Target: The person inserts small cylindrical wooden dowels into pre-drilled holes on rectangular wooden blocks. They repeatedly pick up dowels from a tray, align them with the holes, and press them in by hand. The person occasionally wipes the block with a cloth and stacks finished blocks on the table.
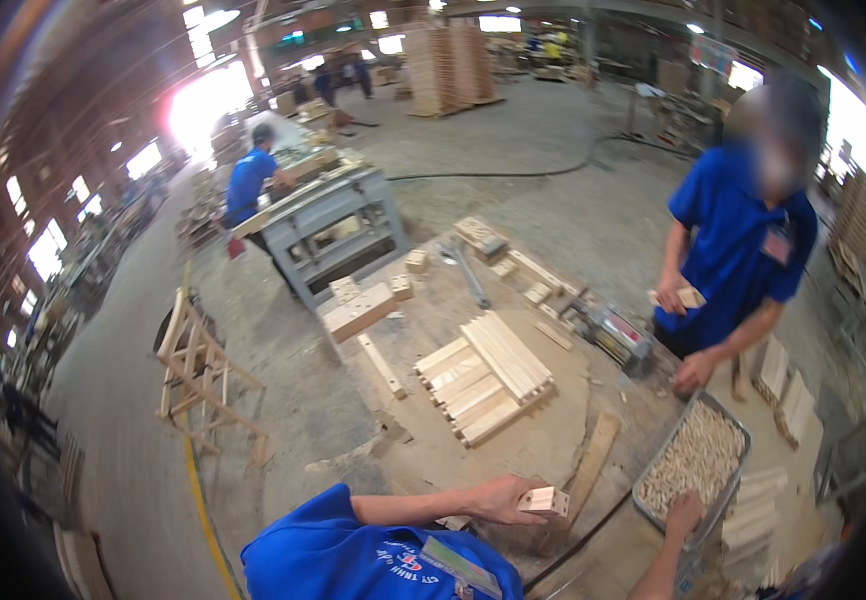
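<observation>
My left hand (pixel 501 499) is closed around a short pale wooden block (pixel 545 502), with small dark holes visible in it, over the near side of the workbench (pixel 423 425). My right hand (pixel 686 512) reaches into a grey metal tray (pixel 643 498) heaped with small wooden dowels (pixel 698 450). Its fingertips are down among the dowels, so I cannot see whether they grip any. Beyond my left hand lies a stack of pale wooden strips (pixel 478 380), the top ones set crosswise over the lower ones.
A co-worker (pixel 743 220) in blue stands across at the right, one hand holding wood pieces, the other near the tray. A clamp-like metal device (pixel 613 335), a hammer-like tool (pixel 468 272) and drilled blocks (pixel 360 312) lie on the bench. A wooden frame (pixel 208 370) stands left.
</observation>
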The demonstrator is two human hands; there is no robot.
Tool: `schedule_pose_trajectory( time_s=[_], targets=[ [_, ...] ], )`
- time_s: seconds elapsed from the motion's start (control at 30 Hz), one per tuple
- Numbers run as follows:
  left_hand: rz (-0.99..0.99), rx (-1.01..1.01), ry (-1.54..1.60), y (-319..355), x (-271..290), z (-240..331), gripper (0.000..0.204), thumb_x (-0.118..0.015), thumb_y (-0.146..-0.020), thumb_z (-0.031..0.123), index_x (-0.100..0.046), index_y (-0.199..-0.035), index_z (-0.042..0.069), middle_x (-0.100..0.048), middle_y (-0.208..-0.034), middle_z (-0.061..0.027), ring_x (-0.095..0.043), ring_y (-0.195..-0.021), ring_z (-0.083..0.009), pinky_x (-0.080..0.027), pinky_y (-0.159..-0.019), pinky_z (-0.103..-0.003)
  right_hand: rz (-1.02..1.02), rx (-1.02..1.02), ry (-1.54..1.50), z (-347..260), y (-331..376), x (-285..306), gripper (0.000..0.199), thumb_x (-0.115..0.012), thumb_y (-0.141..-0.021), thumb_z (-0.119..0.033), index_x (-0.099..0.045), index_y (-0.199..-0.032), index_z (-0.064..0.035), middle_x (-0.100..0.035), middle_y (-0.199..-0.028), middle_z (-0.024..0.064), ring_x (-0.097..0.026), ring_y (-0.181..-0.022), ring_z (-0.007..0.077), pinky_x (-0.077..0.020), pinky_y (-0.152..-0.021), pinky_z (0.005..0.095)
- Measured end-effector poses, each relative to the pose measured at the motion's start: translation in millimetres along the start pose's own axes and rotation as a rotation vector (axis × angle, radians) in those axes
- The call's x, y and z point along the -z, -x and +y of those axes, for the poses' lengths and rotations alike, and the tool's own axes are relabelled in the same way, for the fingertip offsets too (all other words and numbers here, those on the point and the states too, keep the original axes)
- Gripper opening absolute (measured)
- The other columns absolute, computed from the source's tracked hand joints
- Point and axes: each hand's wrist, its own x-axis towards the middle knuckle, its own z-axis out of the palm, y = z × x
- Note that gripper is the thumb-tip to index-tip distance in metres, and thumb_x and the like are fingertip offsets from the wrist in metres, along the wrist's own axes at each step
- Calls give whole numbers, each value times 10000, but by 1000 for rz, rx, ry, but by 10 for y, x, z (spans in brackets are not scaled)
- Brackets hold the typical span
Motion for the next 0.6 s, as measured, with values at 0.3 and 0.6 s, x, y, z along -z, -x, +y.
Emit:
schedule_pose_trajectory(
  time_s=[0.3, 0.6],
  targets=[
    [-15, -165, 18, -118, 93, -43, 508, -809, -898, 367, -660, -1269, 53, -758, -1087, -195, -730, -968, -367, -575, -872, -431, 26, -68, -1016, -57, 303, 143, 130, -669, -1028, -98, -641, -1134, -28, -652, -882, 51, -622, -713, 131, -523, -592, 293],
    [-41, -58, -83, -99, 144, 51, 551, -868, -833, 334, -711, -1291, 73, -770, -1090, -175, -761, -998, -357, -600, -891, -424, -240, 540, -917, -1717, 1600, 922, 119, -721, -1004, -91, -724, -1077, 3, -680, -835, 29, -649, -756, 120, -516, -664, 279]
  ],
)
